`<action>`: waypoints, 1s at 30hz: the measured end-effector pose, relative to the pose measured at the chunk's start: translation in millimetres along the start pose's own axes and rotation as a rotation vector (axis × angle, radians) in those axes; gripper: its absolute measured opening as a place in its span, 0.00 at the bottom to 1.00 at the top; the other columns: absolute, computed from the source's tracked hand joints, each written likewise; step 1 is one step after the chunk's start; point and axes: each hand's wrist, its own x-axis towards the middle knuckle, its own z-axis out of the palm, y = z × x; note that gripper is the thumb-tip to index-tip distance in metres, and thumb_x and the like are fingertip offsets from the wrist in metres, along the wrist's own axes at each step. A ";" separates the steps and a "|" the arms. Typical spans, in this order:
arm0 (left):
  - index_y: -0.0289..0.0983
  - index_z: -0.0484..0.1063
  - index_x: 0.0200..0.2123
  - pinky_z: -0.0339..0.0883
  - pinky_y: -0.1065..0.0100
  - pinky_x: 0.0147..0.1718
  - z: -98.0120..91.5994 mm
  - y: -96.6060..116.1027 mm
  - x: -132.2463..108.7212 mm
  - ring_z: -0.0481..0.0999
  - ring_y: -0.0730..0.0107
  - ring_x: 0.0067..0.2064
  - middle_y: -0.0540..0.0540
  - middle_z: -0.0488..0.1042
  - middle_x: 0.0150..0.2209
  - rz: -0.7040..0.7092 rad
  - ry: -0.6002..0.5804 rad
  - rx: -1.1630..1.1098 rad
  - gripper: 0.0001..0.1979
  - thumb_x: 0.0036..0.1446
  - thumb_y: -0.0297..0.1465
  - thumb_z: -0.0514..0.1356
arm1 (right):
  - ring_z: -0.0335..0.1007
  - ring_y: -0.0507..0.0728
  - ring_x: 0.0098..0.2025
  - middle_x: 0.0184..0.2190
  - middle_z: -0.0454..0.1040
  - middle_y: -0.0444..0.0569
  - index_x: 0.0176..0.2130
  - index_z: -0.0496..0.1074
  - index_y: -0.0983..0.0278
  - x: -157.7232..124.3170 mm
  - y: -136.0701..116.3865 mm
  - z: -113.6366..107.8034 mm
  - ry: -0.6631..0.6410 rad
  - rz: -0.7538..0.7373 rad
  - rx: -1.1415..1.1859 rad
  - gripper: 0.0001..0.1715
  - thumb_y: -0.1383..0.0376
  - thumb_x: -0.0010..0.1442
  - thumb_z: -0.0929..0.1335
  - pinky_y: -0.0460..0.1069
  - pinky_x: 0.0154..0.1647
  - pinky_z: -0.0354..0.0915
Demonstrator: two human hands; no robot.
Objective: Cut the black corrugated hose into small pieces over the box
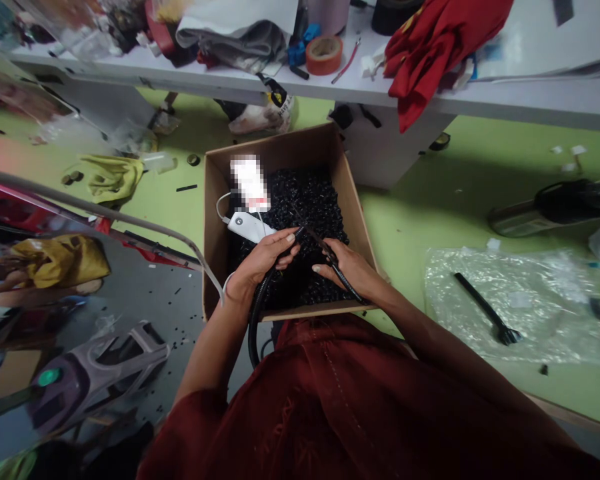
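Observation:
My left hand (265,260) is closed round the end of a black flexible hose (257,310) that loops down past my wrist. My right hand (344,265) is closed on a thin black rod-like piece (316,237) that points toward the hose end. Both hands hover over an open cardboard box (215,220) filled with several small black parts (310,200). A white power bank (250,227) with a cable lies on those parts near my left hand.
A white workbench (505,100) at the back carries a red cloth (430,40), a tape roll (324,55) and clutter. A clear plastic sheet (545,293) with a black tool (485,308) lies on the green floor at right. Stools and rags crowd the left.

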 end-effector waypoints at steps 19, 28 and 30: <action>0.34 0.69 0.43 0.42 0.78 0.14 -0.3 -2.1 2.3 0.54 0.85 0.18 0.52 0.63 0.25 -0.035 -0.024 0.027 0.17 0.53 0.38 0.63 | 0.70 0.60 0.40 0.37 0.75 0.53 0.44 0.64 0.62 -0.7 -1.3 -3.7 -0.004 -0.032 -0.087 0.13 0.57 0.64 0.59 0.51 0.37 0.61; 0.34 0.65 0.32 0.42 0.80 0.14 -0.4 -5.9 5.9 0.54 0.87 0.18 0.53 0.62 0.26 -0.057 -0.021 0.063 0.15 0.54 0.40 0.62 | 0.72 0.61 0.34 0.32 0.76 0.52 0.41 0.64 0.61 0.2 -2.2 -2.6 -0.047 0.078 -0.218 0.12 0.57 0.64 0.59 0.48 0.30 0.55; 0.34 0.64 0.32 0.41 0.80 0.13 -0.8 -6.8 6.5 0.54 0.87 0.18 0.53 0.62 0.26 -0.065 -0.013 0.062 0.15 0.54 0.40 0.62 | 0.72 0.60 0.33 0.31 0.76 0.51 0.41 0.64 0.61 0.5 -3.4 -2.9 -0.057 0.092 -0.236 0.12 0.57 0.64 0.59 0.48 0.30 0.55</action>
